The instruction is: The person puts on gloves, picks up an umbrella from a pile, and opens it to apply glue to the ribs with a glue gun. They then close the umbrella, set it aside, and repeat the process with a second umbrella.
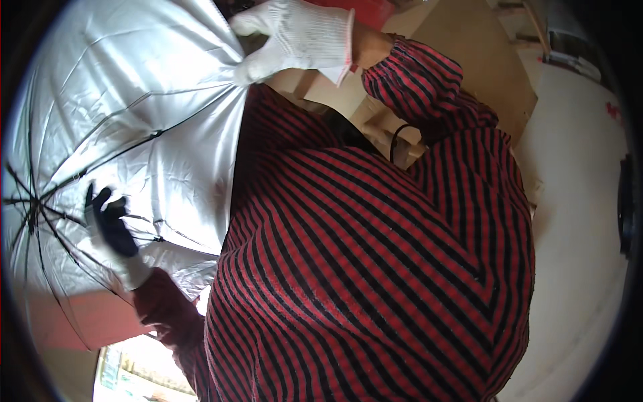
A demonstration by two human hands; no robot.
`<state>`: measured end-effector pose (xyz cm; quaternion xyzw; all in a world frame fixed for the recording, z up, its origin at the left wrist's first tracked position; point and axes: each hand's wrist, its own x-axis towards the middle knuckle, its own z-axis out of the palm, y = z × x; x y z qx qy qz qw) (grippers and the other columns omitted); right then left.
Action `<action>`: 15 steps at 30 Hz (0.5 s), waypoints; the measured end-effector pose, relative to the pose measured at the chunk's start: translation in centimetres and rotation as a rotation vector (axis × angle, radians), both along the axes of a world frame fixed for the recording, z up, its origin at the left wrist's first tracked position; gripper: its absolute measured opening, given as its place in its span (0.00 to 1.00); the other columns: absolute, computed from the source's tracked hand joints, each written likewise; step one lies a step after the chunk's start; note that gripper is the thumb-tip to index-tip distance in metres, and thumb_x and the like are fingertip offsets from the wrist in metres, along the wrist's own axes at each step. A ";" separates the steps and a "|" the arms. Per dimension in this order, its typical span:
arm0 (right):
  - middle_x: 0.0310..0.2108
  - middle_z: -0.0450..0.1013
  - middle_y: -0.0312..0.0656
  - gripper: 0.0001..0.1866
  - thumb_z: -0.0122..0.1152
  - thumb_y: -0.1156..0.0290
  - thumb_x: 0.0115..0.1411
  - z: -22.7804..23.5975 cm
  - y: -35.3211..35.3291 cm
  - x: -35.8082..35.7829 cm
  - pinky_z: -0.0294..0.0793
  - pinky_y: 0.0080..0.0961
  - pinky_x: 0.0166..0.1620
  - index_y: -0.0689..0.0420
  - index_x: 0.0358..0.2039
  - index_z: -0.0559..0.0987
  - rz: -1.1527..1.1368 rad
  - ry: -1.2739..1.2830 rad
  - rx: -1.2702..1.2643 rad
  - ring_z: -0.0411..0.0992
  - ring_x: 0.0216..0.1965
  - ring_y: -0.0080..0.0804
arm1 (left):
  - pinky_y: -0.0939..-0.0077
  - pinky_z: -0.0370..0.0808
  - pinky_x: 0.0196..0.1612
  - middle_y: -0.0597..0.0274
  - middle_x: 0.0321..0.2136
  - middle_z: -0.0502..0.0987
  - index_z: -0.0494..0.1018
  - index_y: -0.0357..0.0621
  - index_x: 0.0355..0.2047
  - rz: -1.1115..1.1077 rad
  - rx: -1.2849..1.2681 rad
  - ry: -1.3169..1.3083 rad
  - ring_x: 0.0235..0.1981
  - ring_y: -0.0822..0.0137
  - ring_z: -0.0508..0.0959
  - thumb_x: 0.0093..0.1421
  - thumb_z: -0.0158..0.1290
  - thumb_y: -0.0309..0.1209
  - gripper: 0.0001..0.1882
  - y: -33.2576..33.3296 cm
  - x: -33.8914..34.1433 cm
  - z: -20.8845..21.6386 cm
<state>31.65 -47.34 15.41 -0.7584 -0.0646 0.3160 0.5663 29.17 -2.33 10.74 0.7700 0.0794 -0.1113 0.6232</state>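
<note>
An open umbrella [194, 161] with a silvery inner canopy and thin dark ribs fills the left of the head view. Its ribs meet at a dark hub near the left edge. My right hand [295, 40], in a white knit glove, pinches the canopy's edge near a rib's end at the top. Beneath the canopy, my left hand [112, 224] is raised close to the ribs, its fingers apart and slightly bent. That glove is white with a dark palm and fingers. I see nothing in the left hand; whether it touches a rib I cannot tell.
Brown cardboard-like panels [479, 57] stand behind my right arm. A pale broad surface [576, 221] runs down the right side. A red surface [87, 320] shows below the umbrella, above a bright opening [144, 372] at lower left. My striped garment covers the middle.
</note>
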 end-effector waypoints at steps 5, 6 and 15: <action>0.31 0.77 0.48 0.29 0.64 0.64 0.52 -0.2 0.3 -0.8 0.74 0.31 0.35 0.58 0.55 0.72 0.119 -0.284 -0.238 0.77 0.31 0.37 | 0.78 0.76 0.34 0.49 0.46 0.76 0.65 0.30 0.57 -0.298 0.064 -0.215 0.32 0.69 0.77 0.61 0.51 0.22 0.23 -17.4 -1.8 1.7; 0.30 0.78 0.47 0.29 0.63 0.64 0.52 -0.1 -0.3 -0.7 0.73 0.27 0.34 0.63 0.53 0.72 0.170 -0.335 -0.191 0.76 0.31 0.32 | 0.77 0.76 0.34 0.48 0.44 0.76 0.66 0.29 0.55 -0.443 0.252 -0.374 0.33 0.66 0.79 0.59 0.54 0.23 0.24 -18.6 -1.0 1.4; 0.37 0.78 0.43 0.23 0.64 0.70 0.56 2.3 -0.1 -4.4 0.78 0.22 0.33 0.63 0.50 0.73 0.019 -0.133 0.008 0.78 0.29 0.25 | 0.69 0.75 0.29 0.51 0.28 0.77 0.71 0.34 0.42 -0.590 0.470 -0.600 0.26 0.57 0.81 0.53 0.62 0.29 0.18 -22.9 -3.0 3.4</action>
